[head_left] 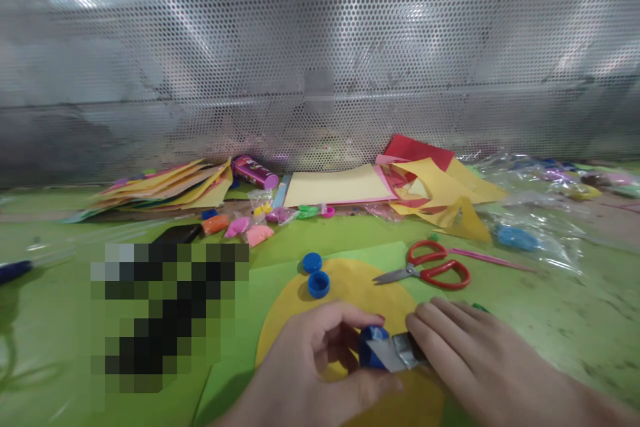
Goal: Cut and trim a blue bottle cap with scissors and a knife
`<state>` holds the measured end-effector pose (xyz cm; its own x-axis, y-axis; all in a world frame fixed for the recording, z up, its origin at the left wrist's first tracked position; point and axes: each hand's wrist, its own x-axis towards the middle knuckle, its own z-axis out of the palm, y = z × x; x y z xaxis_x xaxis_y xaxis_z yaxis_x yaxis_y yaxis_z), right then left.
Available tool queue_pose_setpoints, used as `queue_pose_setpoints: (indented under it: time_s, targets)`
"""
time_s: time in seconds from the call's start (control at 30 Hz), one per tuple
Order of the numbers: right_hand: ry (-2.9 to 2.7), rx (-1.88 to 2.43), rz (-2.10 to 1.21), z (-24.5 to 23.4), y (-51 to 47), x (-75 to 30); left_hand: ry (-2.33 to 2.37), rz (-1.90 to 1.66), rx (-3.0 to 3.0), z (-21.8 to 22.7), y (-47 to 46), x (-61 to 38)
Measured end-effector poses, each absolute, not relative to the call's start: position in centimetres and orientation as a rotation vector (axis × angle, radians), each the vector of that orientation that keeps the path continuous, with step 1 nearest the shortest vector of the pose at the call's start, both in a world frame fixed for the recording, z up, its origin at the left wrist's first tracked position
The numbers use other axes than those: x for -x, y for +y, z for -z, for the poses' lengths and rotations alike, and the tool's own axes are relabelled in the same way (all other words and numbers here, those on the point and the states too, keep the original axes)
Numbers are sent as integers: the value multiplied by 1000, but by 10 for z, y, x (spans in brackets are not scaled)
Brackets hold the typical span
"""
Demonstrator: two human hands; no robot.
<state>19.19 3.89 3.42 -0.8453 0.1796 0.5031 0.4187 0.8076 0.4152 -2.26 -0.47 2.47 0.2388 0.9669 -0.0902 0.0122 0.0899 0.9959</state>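
Observation:
My left hand (315,363) is curled around a small blue bottle cap (371,340), thumb and fingers pinching it. My right hand (475,353) holds a piece of shiny silver foil or tape (397,351) pressed against the cap, fingers closed on it. Both hands hover over a yellow paper circle (350,287) lying on a light green sheet (260,293). Two more blue caps (316,277) sit on the sheet just beyond my left hand. Red-handled scissors (430,270) lie shut past my right hand.
Stacks of coloured paper (165,187), a yellow sheet (337,185), a purple glue tube (254,171), bits of modelling clay (250,230) and plastic bags (530,227) line the back of the green table under a perforated metal wall (320,67). A pixelated dark patch covers the left.

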Motion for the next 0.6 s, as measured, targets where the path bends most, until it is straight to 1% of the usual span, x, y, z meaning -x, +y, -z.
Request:
queue_pose_setpoints:
  time_s: [0.3,0.6]
  targets:
    - [-2577,450,699,-36,38,-189,1116,-941,-1234,-31,-8,20]
    - [-2519,505,852,-29,55,-187,1176,-991,-1394,-28,8,26]
